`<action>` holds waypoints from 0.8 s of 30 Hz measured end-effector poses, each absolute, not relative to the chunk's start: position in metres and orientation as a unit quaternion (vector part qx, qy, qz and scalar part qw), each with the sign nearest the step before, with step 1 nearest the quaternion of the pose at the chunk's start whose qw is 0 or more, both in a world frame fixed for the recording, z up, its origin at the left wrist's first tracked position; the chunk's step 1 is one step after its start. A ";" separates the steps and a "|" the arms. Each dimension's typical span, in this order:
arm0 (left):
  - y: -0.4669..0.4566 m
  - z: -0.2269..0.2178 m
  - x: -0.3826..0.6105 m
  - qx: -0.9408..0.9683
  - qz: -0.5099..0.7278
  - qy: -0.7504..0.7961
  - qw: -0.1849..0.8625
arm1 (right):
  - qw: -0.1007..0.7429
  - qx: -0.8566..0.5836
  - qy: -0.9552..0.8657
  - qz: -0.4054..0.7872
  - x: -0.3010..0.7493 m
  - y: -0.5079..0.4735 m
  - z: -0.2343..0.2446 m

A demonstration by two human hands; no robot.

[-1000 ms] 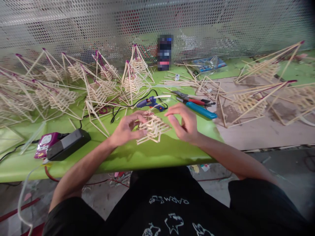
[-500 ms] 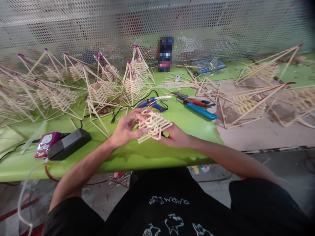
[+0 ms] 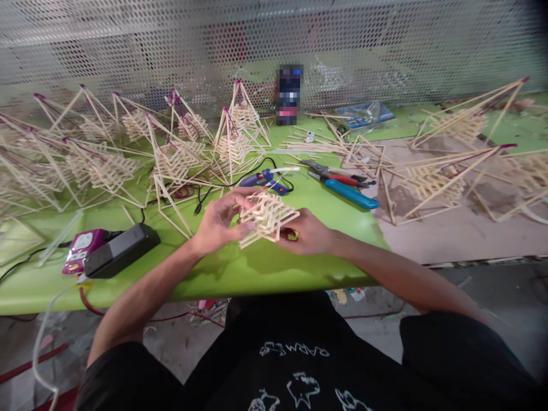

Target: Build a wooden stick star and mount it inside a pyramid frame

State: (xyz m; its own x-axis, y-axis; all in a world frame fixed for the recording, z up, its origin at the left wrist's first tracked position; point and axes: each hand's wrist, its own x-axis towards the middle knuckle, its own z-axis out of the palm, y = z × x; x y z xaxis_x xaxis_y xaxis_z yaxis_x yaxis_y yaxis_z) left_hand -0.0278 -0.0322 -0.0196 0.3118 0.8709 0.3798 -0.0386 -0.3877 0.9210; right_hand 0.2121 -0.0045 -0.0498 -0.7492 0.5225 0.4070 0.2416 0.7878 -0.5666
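Observation:
A small stack of pale wooden sticks [image 3: 268,214], glued crosswise like a lattice, is held just above the green table [image 3: 222,274] near its front edge. My left hand [image 3: 218,222] grips its left side with thumb and fingers. My right hand [image 3: 306,233] holds it from below on the right, fingers curled under it. A blue glue gun [image 3: 261,180] lies just behind the stack, its black cord trailing left.
Several finished stick pyramids [image 3: 171,154] with purple tips crowd the back left; larger ones [image 3: 449,165] lie at right. Red-handled pliers [image 3: 338,174] and a blue-handled tool [image 3: 351,194] lie to the right. A black adapter [image 3: 122,248] and pink item [image 3: 81,248] sit left. Perforated metal screen [image 3: 171,45] behind.
My right hand dropped from above the stack and moved under its right side, taking hold of it. The stack was lifted slightly off the table. My left hand stayed put.

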 end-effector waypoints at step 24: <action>-0.030 -0.019 -0.031 0.618 0.560 0.295 0.466 | -0.045 -0.297 -0.954 0.008 0.239 0.027 -0.028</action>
